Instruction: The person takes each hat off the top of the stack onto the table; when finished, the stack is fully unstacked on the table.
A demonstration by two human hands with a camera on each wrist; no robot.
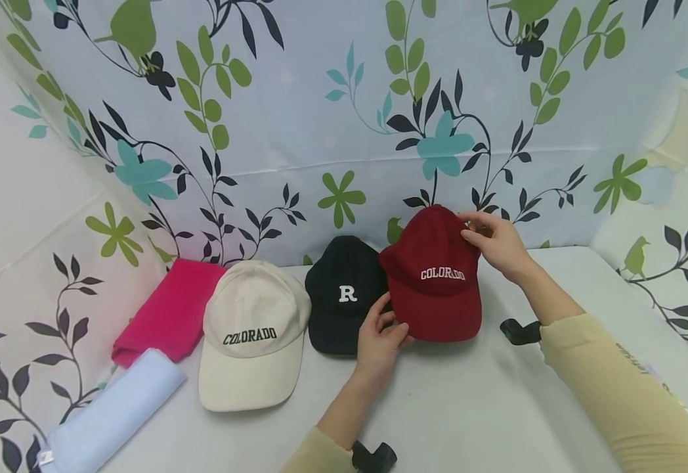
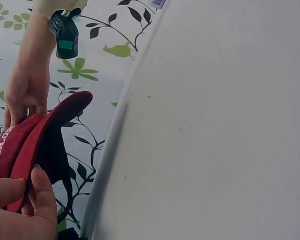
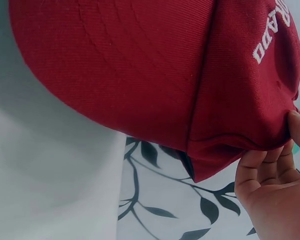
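A red baseball cap with white COLORADO lettering is held between my two hands, brim toward me. My left hand pinches the brim's left edge, thumb on one face and fingers on the other, as the left wrist view shows. At the crown's upper right side, my right hand pinches the fabric; in the right wrist view its thumb and fingers grip the cap's side. Just left of the red cap sits a black cap with a white R, partly behind it.
A cream COLORADO cap lies left of the black one. Beyond it are a folded pink cloth and a rolled light-blue cloth. A leaf-patterned curtain stands behind the white table.
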